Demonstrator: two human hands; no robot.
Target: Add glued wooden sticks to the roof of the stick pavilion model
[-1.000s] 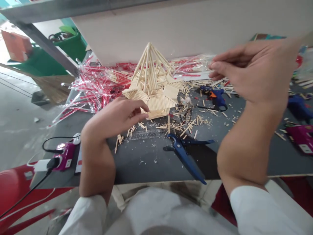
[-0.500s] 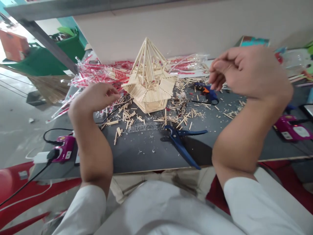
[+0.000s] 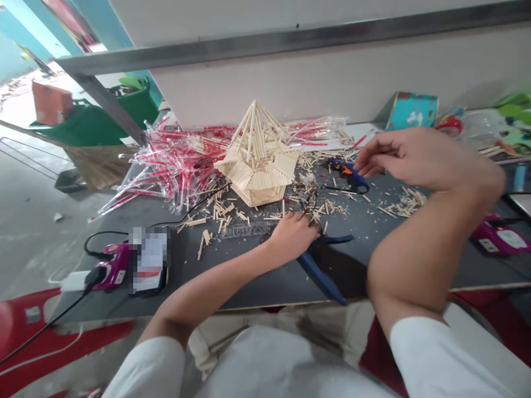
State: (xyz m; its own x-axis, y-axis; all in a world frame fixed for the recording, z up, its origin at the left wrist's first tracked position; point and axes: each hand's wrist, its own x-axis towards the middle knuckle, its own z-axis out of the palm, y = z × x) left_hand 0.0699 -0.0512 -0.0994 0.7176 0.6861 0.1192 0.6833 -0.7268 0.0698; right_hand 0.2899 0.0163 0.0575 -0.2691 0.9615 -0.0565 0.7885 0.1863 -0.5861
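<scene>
Left hand [image 3: 292, 237] has dropped from beside the model to the tabletop, its curled fingers lying over the head of blue-handled shears [image 3: 319, 271]; whether they grip the tool cannot be told. Right hand [image 3: 418, 157] hovers just above a blue hot glue gun [image 3: 348, 174], fingers loosely curled in a narrow, empty hold. Pale wooden stick pavilion model [image 3: 257, 166], with a pointed open frame over a faceted base, stands untouched on the dark grey work table [image 3: 265, 293], up and to the left of both hands. Loose wooden stick offcuts [image 3: 215, 210] lie scattered around it. Clear plastic ruler [image 3: 246, 229] lies just in front of the model. Red-and-white sticks in clear plastic wrappers [image 3: 174, 166] heap behind it. Magenta electrical device [image 3: 112, 268] sits beside a blurred phone [image 3: 149, 260] at the table's left
</scene>
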